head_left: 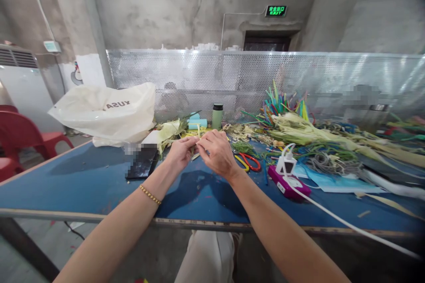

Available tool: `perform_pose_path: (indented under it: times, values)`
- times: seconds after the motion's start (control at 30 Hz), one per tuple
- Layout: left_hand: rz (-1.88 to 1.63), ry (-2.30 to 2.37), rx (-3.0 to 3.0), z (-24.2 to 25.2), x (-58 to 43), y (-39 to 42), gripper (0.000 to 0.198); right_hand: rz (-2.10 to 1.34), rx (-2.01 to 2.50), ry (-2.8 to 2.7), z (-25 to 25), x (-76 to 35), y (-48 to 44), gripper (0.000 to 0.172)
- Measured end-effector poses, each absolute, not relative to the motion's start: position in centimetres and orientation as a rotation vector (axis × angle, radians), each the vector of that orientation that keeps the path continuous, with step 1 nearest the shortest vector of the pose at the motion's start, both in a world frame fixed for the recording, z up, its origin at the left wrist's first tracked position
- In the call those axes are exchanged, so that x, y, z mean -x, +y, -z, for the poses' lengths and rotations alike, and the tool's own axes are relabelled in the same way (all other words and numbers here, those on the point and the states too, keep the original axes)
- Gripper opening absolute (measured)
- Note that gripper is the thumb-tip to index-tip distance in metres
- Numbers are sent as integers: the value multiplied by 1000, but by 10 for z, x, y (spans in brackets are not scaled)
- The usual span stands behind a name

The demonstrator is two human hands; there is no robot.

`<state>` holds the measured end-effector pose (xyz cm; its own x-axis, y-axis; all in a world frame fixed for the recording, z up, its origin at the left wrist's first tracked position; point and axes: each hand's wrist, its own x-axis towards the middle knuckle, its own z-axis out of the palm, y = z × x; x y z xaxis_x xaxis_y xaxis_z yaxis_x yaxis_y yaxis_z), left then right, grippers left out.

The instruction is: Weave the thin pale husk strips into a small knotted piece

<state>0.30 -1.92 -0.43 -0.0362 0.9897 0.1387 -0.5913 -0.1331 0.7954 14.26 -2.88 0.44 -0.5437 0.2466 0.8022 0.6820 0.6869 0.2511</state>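
Note:
My left hand (182, 152) and my right hand (218, 154) meet above the blue table, fingertips pinched together. A thin pale strip (198, 129), which looks like corn husk, sticks up between them. Most of it is hidden by my fingers. Behind my left hand lies a crumpled pale-green husk (170, 133). Red- and yellow-handled scissors (253, 162) rest just to the right of my right hand. A dark phone-like slab (143, 163) lies left of my left wrist, partly blurred out.
A white bag (109, 112) stands at the back left. Beyond my hands is a green bottle (217, 117). On the right are a purple power strip (288, 183) with a white cable, a long husk bundle (295, 130), tangled cords (332, 159) and a blue mask (345, 181).

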Motion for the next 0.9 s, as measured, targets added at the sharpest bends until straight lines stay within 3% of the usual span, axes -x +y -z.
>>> perform_pose_path:
  times: [0.43, 0.57, 0.77, 0.9]
  values:
    - [-1605, 640, -884, 11, -2, -13, 17, 606, 714, -2111, -3, -140, -32, 17]
    - [-1661, 664, -996, 11, -5, -15, 21, 353, 705, -1971, -1, -139, -28, 18]
    - [-1617, 670, -1164, 10, -6, -19, 23, -306, 782, -1673, 1, -137, -15, 11]
    - [-1583, 688, -1216, 11, -5, -20, 24, -421, 795, -1583, 1, -137, -12, 12]
